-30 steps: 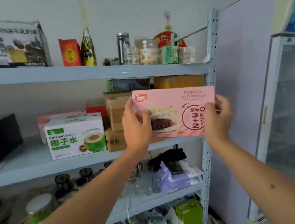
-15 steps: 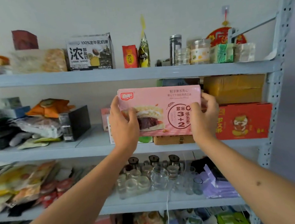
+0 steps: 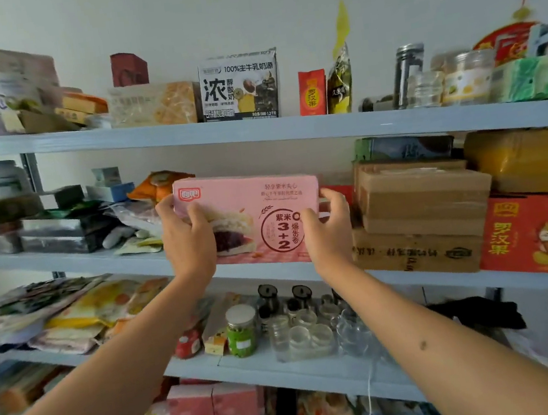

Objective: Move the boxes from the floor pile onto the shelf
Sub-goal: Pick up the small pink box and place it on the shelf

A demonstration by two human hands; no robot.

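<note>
Pink box (image 3: 253, 216) upright, lower edge at the front lip of the middle shelf (image 3: 99, 261). Left hand (image 3: 189, 242) grips its 9 o'clock end, right hand (image 3: 328, 226) its 3 o'clock end. Stacked brown cartons (image 3: 420, 203) just beside at 3 o'clock.

the flat pink cardboard box (image 3: 260, 216) has moved left along the pale blue metal shelf (image 3: 273, 271), away from the stacked brown cartons (image 3: 420, 203).
</note>
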